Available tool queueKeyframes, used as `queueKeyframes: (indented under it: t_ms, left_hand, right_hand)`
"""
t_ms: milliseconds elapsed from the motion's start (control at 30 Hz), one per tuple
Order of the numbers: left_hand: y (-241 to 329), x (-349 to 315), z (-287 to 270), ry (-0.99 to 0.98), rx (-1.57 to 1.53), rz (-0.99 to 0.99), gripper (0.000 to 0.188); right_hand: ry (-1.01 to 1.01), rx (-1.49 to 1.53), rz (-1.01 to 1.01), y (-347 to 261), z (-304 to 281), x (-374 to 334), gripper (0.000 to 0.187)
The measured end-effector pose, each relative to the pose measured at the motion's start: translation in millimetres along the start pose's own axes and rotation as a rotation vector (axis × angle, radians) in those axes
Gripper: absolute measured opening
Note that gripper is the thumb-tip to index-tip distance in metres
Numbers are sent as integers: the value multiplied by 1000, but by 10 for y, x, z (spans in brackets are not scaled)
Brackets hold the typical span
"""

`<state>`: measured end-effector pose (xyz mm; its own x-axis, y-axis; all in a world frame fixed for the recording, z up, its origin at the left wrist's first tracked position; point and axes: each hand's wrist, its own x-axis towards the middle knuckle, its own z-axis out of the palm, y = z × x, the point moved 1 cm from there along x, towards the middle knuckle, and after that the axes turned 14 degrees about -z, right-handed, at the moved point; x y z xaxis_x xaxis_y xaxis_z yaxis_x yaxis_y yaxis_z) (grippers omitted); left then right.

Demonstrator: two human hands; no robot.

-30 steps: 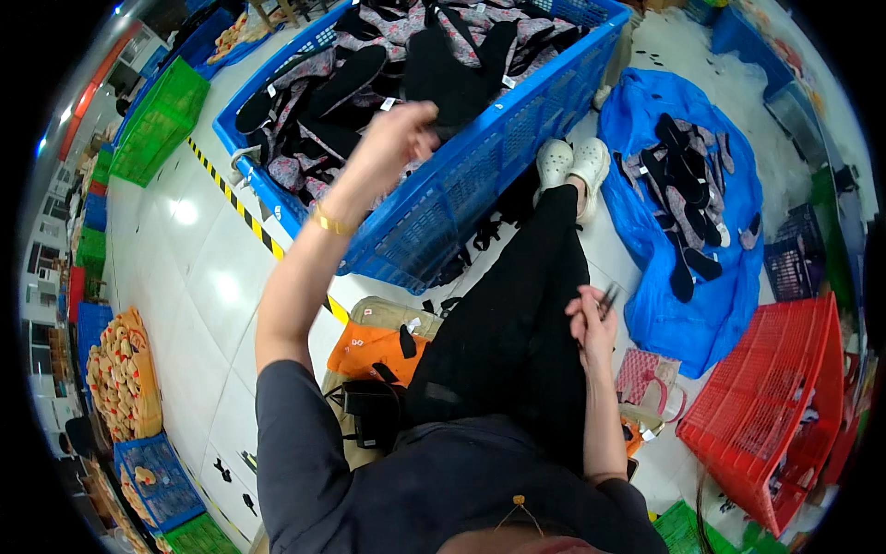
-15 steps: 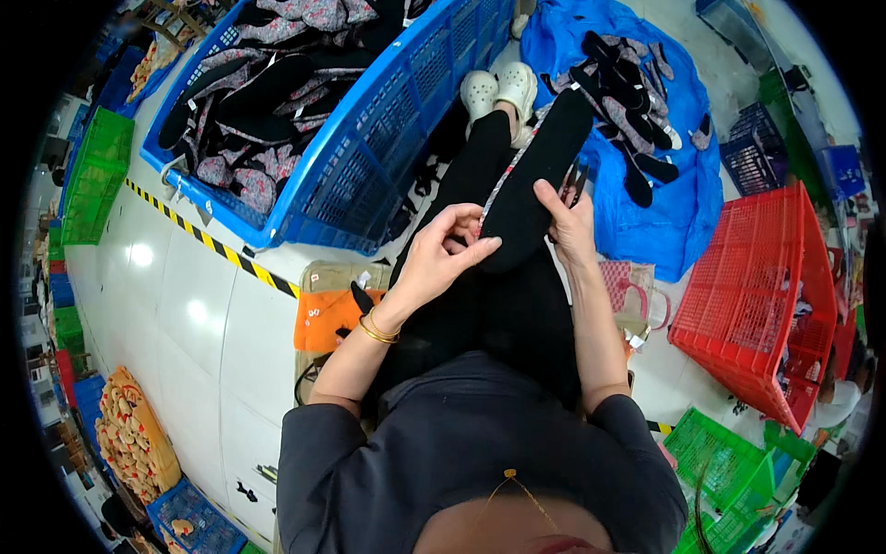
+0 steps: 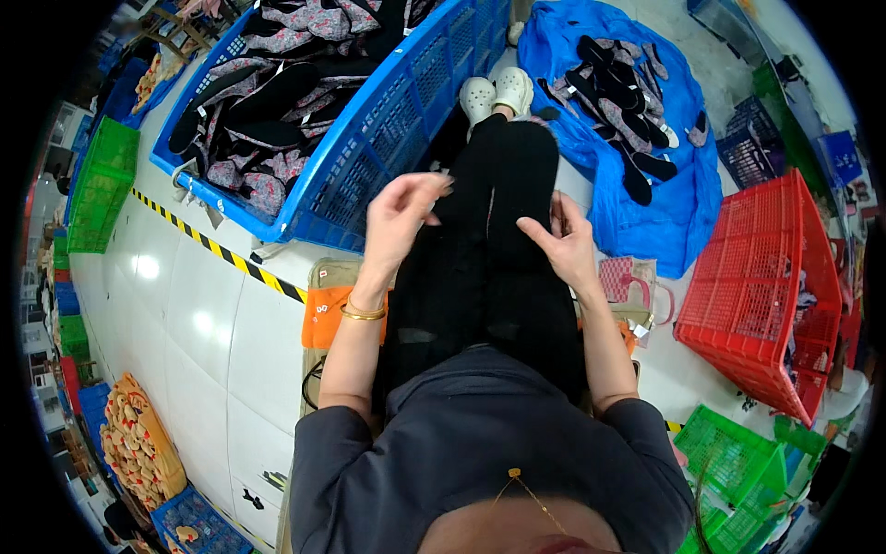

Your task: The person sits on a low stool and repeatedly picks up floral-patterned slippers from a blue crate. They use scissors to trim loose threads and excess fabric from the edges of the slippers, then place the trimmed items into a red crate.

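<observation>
A long black fabric piece (image 3: 523, 171) with a rounded end seems to lie along my right thigh; against my black trousers its outline is hard to make out. A thin patterned edge shows on its left side. My right hand (image 3: 568, 245) is at its right edge, thumb over the black cloth and fingers along the side, seemingly gripping it. The dark tool seen in that hand earlier cannot be made out now. Raised left of the piece and apart from it, my left hand (image 3: 401, 222) has curled, pinched fingers, slightly blurred; anything in them is too small to tell.
A big blue crate (image 3: 369, 138) full of black and flowered pieces stands at the far left. More such pieces (image 3: 628, 115) lie on a blue sheet (image 3: 683, 212) at the far right. A red crate (image 3: 738, 286) and green crates (image 3: 729, 457) are to the right.
My left hand has let go of the black fabric piece and moved up and left. The piece has come down flatter over my thigh, its far end nearer me.
</observation>
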<state>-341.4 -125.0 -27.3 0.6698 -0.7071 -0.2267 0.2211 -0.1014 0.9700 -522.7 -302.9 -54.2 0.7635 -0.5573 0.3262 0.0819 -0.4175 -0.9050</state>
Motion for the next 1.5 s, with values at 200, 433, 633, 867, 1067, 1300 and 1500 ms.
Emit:
queueKeyframes:
  t_ms: [200, 433, 633, 867, 1067, 1300, 1500]
  left_hand:
    - [312, 16, 419, -274, 9, 68, 44]
    - [-405, -14, 425, -158, 449, 554, 38]
    - [-794, -166, 472, -288, 518, 422, 45]
    - [-833, -194, 529, -313, 313, 210, 54]
    - [-908, -236, 600, -88, 646, 552, 35]
    - [-1092, -400, 556, 119, 623, 643, 40]
    - [-1217, -422, 534, 94, 451, 604, 39]
  right_hand:
    - [41, -183, -430, -122, 60, 93, 42]
    - [-48, 328, 93, 24, -142, 27, 41]
    - [-120, 420, 188, 295, 83, -268, 53]
    - [-36, 86, -286, 313, 146, -440, 20]
    - [-155, -176, -538, 242, 160, -684, 40]
    - [-103, -514, -115, 60, -74, -697, 43]
    - [-227, -493, -353, 148, -14, -821, 43]
